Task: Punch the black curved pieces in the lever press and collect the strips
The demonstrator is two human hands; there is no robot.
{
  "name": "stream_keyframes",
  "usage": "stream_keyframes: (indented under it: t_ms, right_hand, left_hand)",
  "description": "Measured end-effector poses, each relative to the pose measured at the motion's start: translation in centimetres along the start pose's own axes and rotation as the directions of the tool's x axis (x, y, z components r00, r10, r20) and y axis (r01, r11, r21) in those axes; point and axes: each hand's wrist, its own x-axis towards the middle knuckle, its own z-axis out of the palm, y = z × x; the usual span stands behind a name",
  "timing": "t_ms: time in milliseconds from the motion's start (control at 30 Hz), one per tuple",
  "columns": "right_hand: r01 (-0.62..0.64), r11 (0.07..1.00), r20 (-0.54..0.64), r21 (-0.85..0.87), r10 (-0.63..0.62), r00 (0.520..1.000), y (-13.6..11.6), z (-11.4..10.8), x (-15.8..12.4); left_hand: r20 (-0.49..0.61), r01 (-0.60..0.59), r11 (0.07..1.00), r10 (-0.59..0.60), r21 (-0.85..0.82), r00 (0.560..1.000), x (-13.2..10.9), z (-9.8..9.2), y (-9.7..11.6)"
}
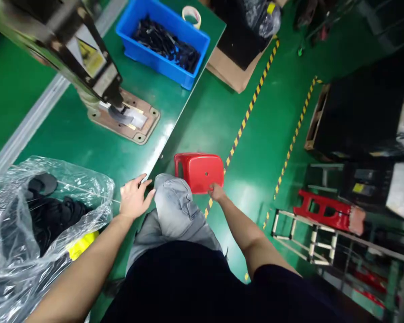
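A red plastic stool [205, 172] with a small hole in its seat is beside my knee. My right hand [216, 192] grips the near edge of its seat, fingers closed round it. My left hand [134, 196] rests at the edge of the green worktable [121, 157], fingers spread, holding nothing. A clear plastic bag [84, 179] with black parts inside lies left of that hand. Further up the table a press [97, 63] stands on a metal base plate [141, 134].
A blue bin [164, 63] of black parts and a tape roll [191, 17] are at the table's far end. Cardboard [227, 72] lies on the floor beyond. Striped tape [252, 105] crosses the floor; at right are a black-covered pallet [318, 116], another red stool [323, 208] and metal frames [305, 233].
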Motion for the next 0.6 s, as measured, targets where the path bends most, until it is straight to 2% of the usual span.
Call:
stream_keyframes:
  t_ms: [200,333,467,600]
  right_hand:
    - [-0.074,0.996,-0.076,0.04,0.077,0.994,3.3,3.9,6.4]
    - [-0.066,0.995,-0.143,0.068,0.076,0.987,6.8,7.7,10.4]
    - [0.0,0.995,-0.208,0.095,0.02,0.978,9.6,11.4,13.7]
    - [0.136,0.985,-0.289,0.104,-0.101,0.952,10.5,13.0,14.9]
  left_hand:
    - [-0.08,-0.014,0.999,0.019,0.052,0.997,-0.8,0.4,-1.2]
    - [-0.109,-0.052,0.977,0.076,0.207,0.991,-1.2,0.0,-2.1]
    - [-0.198,-0.115,0.914,0.205,0.39,0.959,-1.0,-0.1,-2.1]
    - [-0.217,-0.117,0.85,0.261,0.514,0.941,-0.9,0.1,-1.7]
